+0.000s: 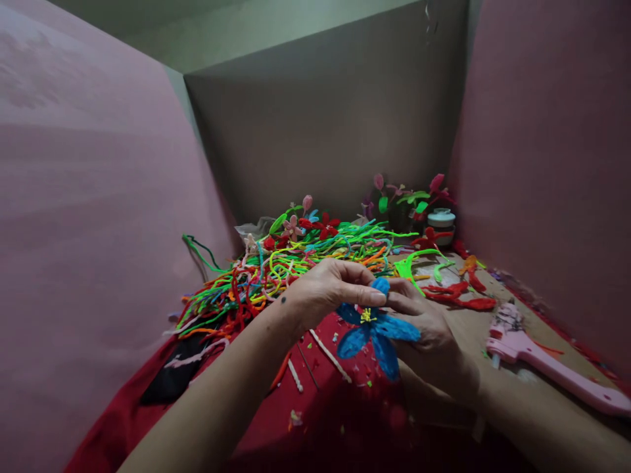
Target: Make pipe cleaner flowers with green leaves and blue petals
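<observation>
A blue pipe-cleaner flower [386,351] with a yellow centre [367,316] is held up in front of me, its petals spread. My left hand [340,286] pinches the upper petal between thumb and fingers. Behind the flower, my right hand [428,328] has its fingers curled about it from the right; the stem and the right fingertips are partly hidden. Just below the flower lies a red cloth [345,420] sprinkled with small fluffy scraps. Loose white pipe-cleaner pieces [329,355] rest on that cloth to the left.
A big heap of coloured pipe cleaners [276,269] fills the back left. Finished flowers [325,226] lie on top of it. At right are a pink hot-glue gun [547,361], red pipe-cleaner petals [463,299] and a lidded jar [440,226]. Pink walls [547,164] enclose both sides.
</observation>
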Available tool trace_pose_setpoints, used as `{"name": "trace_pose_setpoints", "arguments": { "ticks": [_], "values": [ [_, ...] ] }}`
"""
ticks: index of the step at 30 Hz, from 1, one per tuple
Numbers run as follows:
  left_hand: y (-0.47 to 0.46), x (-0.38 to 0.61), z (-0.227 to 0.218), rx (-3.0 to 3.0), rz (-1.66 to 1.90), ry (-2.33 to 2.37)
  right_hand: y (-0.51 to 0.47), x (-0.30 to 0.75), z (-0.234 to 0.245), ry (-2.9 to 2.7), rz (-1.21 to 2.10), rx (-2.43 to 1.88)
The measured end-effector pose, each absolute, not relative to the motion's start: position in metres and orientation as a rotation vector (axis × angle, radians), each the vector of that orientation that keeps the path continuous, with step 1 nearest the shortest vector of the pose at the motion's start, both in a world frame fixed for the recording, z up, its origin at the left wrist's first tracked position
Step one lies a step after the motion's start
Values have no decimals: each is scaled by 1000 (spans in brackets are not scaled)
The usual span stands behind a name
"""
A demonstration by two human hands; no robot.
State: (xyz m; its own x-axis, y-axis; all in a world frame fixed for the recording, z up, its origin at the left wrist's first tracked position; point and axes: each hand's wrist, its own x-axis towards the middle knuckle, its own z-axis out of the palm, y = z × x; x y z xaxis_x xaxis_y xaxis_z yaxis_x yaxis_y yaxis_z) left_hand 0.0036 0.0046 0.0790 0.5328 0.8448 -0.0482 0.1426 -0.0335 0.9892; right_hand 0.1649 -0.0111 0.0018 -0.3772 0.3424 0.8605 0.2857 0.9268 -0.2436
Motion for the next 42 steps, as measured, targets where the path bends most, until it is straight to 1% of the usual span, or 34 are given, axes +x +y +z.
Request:
{"name": "trace_pose_setpoints", "arguments": {
  "ticks": [6, 13, 19, 23, 26, 31, 35, 38, 40, 42],
  "values": [
    [5, 7, 81, 1471, 812, 895, -11, 162, 0, -1894, 149, -483],
    [17, -8, 65, 1326, 1214, 866, -5, 166, -8, -1731, 421, -559],
    [-3, -10, 55, 1375, 1225, 916, -4, 166, -16, -1563, 521, -631],
    [-11, -8, 49, 1416, 1253, 930, 0, 163, -13, -1375, 782, -661],
    [-9, -1, 41, 1437, 1252, 1049, 3, 159, -6, -1144, 1010, -679],
    [-9, 20, 21, 1797, 1163, 1110, 2, 153, 0, -1029, 1193, -636],
    [-9, 34, 2, 2347, 1170, 1404, 1, 151, -4, -1054, 1174, -682],
    [-6, 36, -8, 2758, 1071, 1586, 1, 150, -7, -1051, 1128, -745],
    [-4, 35, -10, 2854, 1037, 1600, 0, 149, -8, -1035, 1081, -786],
    [-2, 33, -9, 2769, 1079, 1537, 0, 149, -8, -1012, 1057, -809]
  ]
}}
